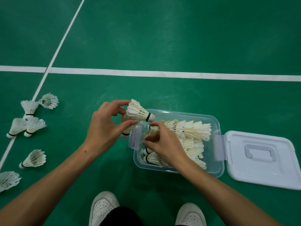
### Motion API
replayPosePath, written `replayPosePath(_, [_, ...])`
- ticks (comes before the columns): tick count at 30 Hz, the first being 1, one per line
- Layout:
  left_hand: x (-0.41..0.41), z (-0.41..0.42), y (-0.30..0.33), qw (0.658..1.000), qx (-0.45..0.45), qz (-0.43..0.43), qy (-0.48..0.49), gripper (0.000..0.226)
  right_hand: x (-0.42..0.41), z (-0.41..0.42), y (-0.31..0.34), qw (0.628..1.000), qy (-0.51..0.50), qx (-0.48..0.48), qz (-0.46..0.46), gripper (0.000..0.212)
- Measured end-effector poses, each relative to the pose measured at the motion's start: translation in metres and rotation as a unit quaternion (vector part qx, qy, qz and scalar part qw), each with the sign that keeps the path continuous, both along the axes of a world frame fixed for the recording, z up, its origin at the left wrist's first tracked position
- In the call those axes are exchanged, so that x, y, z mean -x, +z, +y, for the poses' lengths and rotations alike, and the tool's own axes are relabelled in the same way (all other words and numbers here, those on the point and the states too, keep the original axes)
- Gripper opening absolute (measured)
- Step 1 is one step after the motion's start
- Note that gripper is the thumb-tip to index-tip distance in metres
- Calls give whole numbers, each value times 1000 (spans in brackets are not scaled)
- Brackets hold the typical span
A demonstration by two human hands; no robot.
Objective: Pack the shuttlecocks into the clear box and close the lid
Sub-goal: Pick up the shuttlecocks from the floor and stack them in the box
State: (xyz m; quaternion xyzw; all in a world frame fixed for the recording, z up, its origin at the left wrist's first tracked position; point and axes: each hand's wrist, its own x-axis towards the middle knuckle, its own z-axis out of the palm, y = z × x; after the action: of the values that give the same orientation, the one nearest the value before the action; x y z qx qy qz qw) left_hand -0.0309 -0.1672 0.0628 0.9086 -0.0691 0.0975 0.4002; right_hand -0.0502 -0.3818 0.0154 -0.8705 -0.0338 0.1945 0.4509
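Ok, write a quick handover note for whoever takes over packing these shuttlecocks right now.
Left hand: holds two shuttlecocks, one with its cork toward the box, one below it.
Right hand: over the box, fingers among the shuttlecocks inside; whether it grips one is hidden.
Done: box is partly filled with rows of shuttlecocks.
Left: about seven loose ones on the floor at left, such as and. The lid lies on the floor to the right of the box, latches open; put it on and close it last.
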Motion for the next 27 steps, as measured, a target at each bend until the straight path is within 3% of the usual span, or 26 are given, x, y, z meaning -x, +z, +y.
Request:
replayPosePath(8, [-11,7,11,991,-64,26,-113,61,-8,-49,41,989,-76,-118,-41,40])
replayPosePath(14, [-26,-18,20,967,-94,33,-234,59,-25,-51,59,981,16,-190,-29,68])
replayPosePath(22, [-23,-25,15,973,-15,72,-218,58,-24,-51,40,982,5,-181,-52,68])
replayPosePath(27, [-20,-19,16,984,35,62,-162,63,-14,-63,29,983,-97,-118,-101,34])
